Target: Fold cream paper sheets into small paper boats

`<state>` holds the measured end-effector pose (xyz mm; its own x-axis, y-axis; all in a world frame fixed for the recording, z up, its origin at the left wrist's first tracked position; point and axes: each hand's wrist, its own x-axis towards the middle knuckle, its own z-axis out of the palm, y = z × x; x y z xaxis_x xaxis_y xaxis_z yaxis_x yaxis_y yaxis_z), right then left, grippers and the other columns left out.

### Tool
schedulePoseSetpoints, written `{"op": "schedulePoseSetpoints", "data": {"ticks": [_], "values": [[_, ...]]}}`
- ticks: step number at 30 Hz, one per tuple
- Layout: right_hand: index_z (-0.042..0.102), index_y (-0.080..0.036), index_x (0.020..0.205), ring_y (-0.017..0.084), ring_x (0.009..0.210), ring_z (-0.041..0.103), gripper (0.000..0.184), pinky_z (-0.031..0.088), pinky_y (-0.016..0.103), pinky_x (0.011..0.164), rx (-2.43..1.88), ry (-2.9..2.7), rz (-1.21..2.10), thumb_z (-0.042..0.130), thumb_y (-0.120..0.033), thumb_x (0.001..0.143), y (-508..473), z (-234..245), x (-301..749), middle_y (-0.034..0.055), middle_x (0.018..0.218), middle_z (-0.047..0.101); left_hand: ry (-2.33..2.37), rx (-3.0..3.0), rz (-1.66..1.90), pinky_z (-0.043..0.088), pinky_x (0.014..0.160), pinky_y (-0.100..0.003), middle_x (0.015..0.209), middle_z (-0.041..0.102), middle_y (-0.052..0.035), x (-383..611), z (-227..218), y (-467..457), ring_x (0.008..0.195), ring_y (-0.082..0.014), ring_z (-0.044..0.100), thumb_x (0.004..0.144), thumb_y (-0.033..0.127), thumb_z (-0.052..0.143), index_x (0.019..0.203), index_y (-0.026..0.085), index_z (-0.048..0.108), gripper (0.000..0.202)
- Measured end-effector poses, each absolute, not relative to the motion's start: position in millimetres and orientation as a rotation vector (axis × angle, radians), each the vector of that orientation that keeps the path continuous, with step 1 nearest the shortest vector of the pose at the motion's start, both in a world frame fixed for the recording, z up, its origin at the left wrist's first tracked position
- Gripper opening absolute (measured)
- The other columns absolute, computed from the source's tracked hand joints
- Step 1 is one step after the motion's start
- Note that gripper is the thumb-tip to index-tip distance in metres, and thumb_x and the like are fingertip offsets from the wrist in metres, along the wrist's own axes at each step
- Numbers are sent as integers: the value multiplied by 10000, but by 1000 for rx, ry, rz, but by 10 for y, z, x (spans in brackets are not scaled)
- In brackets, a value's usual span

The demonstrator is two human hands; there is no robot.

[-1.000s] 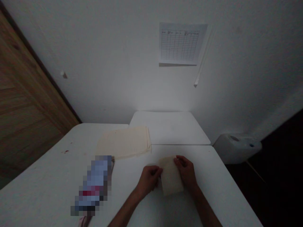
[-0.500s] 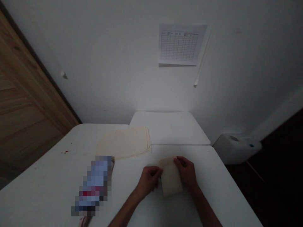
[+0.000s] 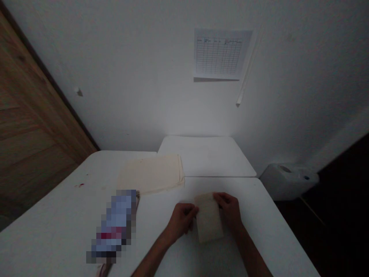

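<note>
head view: the left hand has its fingers drawn together, thumb against forefinger, pinching the left edge of a beige rectangular piece near its top. the right hand has its thumb and forefinger nearly closed on the top right corner of the same piece, with the other fingers curled loosely behind. the beige piece lies between the two sets of fingers, its lower part stretching from them toward the person; whether it touches the table all over cannot be told.

beyond the left fingers and off to their left, a stack of pale sheets rests on the table, its right edges slightly uneven. nearer the person, left of the left fingers and well apart from them, lies a pixelated bluish item, too masked to identify. ahead of both hands stands a white wall bearing a printed sheet with a grid. far to the right of the right fingers, beside the table, is a white container.
</note>
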<state>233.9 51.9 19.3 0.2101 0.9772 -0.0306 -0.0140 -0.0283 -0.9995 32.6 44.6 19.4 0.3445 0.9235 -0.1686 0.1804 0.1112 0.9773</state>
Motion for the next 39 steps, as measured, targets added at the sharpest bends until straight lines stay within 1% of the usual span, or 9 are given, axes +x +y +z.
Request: {"op": "schedulePoseSetpoints", "data": {"ticks": [4, 10, 12, 16, 18, 27, 32, 35, 39], "values": [[748, -132, 772, 219, 667, 636, 451, 500, 309, 616, -1321, -1045, 1045, 731, -565, 649, 519, 188, 2348, 94, 735, 721, 1104, 1356, 762, 271, 292, -180, 384, 465, 43, 331, 186, 445, 280, -76, 375, 790, 615, 537, 615, 159, 560, 489], [750, -143, 754, 215, 649, 642, 409, 489, 297, 604, -1326, -1065, 1026, 737, -542, 664, 508, 186, 2322, 82, 704, 721, 1195, 1327, 857, 277, 287, -178, 390, 450, 50, 355, 189, 459, 289, -73, 373, 758, 616, 577, 607, 155, 573, 485], [749, -142, 744, 214, 642, 643, 394, 487, 295, 598, -1321, -1073, 1032, 737, -529, 671, 501, 198, 2302, 84, 698, 721, 1245, 1299, 921, 280, 284, -176, 398, 451, 52, 361, 208, 468, 298, -72, 375, 743, 617, 596, 629, 150, 590, 480], [751, -143, 747, 220, 650, 650, 379, 491, 300, 605, -1300, -1099, 1051, 737, -516, 679, 489, 220, 2267, 93, 713, 725, 1268, 1233, 1018, 284, 281, -177, 430, 487, 47, 362, 252, 476, 306, -73, 377, 730, 611, 616, 739, 134, 646, 478], [751, -143, 746, 217, 640, 649, 371, 491, 300, 604, -1298, -1104, 1060, 739, -508, 681, 489, 218, 2257, 90, 706, 724, 1267, 1217, 1034, 286, 284, -177, 434, 492, 44, 359, 263, 474, 308, -72, 377, 733, 606, 617, 751, 130, 654, 478], [743, -140, 753, 210, 667, 645, 369, 484, 292, 620, -1315, -1116, 1051, 725, -504, 696, 495, 185, 2265, 88, 722, 723, 1246, 1254, 1018, 276, 297, -170, 411, 478, 38, 335, 222, 476, 307, -68, 371, 762, 609, 589, 683, 131, 634, 486], [734, -138, 771, 204, 672, 642, 389, 485, 281, 617, -1330, -1135, 1045, 704, -520, 707, 495, 206, 2259, 81, 733, 721, 1235, 1254, 1023, 281, 289, -169, 413, 481, 38, 329, 209, 476, 310, -74, 382, 762, 614, 584, 693, 131, 632, 490], [734, -133, 774, 202, 662, 632, 409, 479, 277, 601, -1336, -1158, 1031, 678, -535, 718, 498, 214, 2255, 75, 725, 714, 1226, 1263, 1023, 283, 289, -168, 410, 481, 40, 330, 213, 474, 304, -70, 374, 765, 591, 592, 672, 136, 624, 466], [740, -131, 777, 200, 649, 624, 387, 478, 283, 606, -1342, -1160, 1030, 669, -508, 732, 494, 209, 2266, 78, 713, 713, 1208, 1262, 1017, 268, 281, -166, 406, 479, 44, 341, 229, 468, 292, -66, 366, 777, 552, 595, 650, 140, 612, 431]]}}
